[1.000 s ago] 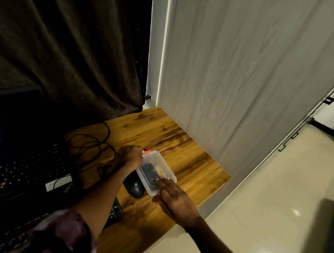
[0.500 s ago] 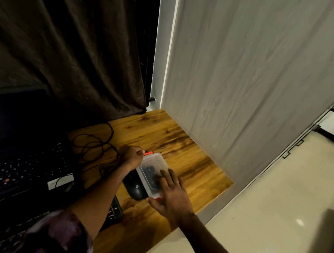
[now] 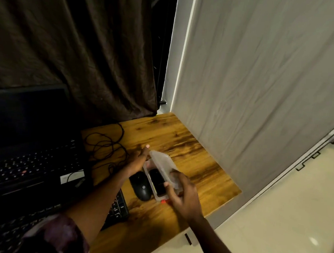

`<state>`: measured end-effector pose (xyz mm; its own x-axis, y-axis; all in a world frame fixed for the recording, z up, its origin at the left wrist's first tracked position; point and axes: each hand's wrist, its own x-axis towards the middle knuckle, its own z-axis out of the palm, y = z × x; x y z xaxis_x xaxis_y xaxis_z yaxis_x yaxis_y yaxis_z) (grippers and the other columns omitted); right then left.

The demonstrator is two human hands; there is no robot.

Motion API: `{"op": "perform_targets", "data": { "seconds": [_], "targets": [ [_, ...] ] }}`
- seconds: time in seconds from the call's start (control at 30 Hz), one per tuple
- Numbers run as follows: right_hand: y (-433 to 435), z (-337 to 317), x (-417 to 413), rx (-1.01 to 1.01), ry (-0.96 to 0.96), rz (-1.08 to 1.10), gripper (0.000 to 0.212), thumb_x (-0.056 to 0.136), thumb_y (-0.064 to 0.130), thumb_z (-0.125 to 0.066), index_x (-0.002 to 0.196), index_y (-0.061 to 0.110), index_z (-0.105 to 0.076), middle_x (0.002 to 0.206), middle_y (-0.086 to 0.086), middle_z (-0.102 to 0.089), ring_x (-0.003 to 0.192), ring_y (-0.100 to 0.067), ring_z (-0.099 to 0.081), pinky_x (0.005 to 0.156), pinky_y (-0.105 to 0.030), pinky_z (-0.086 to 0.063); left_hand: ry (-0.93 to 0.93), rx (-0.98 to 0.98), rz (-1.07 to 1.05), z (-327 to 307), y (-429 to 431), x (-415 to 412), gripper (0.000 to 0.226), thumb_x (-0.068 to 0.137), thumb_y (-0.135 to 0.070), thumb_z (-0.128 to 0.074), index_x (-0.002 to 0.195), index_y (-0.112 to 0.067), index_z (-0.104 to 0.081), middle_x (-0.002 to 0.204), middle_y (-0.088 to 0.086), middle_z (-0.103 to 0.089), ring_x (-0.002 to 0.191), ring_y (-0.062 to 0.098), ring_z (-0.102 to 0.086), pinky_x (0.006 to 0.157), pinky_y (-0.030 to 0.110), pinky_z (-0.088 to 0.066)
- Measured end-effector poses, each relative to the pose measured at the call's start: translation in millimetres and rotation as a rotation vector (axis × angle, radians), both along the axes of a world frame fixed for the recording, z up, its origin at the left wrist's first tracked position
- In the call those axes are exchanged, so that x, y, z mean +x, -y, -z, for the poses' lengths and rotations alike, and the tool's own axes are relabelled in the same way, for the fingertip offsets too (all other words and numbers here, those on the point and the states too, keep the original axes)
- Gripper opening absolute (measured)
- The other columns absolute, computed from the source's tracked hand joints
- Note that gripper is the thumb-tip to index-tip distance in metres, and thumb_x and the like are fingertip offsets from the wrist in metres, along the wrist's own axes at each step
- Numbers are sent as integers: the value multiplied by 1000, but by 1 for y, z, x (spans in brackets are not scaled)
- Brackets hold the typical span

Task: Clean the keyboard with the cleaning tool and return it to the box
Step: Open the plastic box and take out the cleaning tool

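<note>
One clear box (image 3: 158, 198) is sitting on the wooden desk (image 3: 198, 168), just beside one black mouse (image 3: 141, 187), with one laptop (image 3: 21, 135), one keyboard (image 3: 119, 206) and one tangle of cable (image 3: 102, 145) to the left. The left hand (image 3: 137, 161) is holding the far end of the box, thumb sticking up, and the right hand (image 3: 184, 197) is pinching the near end of the one lid (image 3: 163, 164), holding it tilted up. One dark cleaning tool (image 3: 157, 179) is lying inside the open box.
</note>
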<state>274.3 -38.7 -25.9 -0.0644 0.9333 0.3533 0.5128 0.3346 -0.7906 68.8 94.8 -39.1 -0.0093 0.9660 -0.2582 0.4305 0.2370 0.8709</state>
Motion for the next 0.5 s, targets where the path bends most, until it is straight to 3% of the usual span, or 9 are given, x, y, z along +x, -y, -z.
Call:
{"op": "perform_targets", "data": {
  "seconds": [0.07,0.17,0.27,0.37,0.43,0.5],
  "targets": [
    [-1,-5,0,-23,-185,40,28,97,36,-58,123,24,-59,112,9,-67,104,-12,-65,81,-36,-58,-42,2,32,-18,11,3,73,83,-83,-37,97,-20,-71,101,3,-71,95,22,-67,92,39,-52],
    [-8,-8,6,-127,-544,247,20,102,25,-51,111,20,-68,106,5,-70,105,-17,-65,88,-39,-57,-171,82,147,-33,22,10,27,102,-40,-49,91,-20,-64,97,7,-70,83,16,-59,78,28,-44],
    [-21,-6,20,-346,-924,443,21,99,23,-54,94,15,-73,103,-13,-70,107,-33,-63,95,-54,-52,-307,129,287,-33,26,13,25,100,-35,-56,117,-18,-63,111,0,-66,96,16,-60,77,27,-44],
    [-32,0,35,-427,-981,584,18,96,17,-57,89,11,-73,101,-17,-70,101,-35,-65,94,-53,-53,-581,282,402,-32,27,13,37,97,-31,-57,133,-21,-57,128,4,-63,114,22,-58,93,32,-49],
    [-39,11,46,-416,-927,662,19,97,19,-55,92,12,-73,101,-14,-71,100,-34,-66,97,-54,-51,-661,407,507,-36,27,18,42,95,-19,-58,137,-16,-54,138,5,-56,129,24,-47,107,30,-38],
    [-43,21,56,-396,-847,716,21,97,21,-54,93,14,-74,100,-11,-72,98,-32,-67,97,-55,-51,-725,448,599,-40,28,25,42,95,-14,-56,137,-15,-55,141,3,-54,132,23,-42,108,28,-32]
  ]
}}
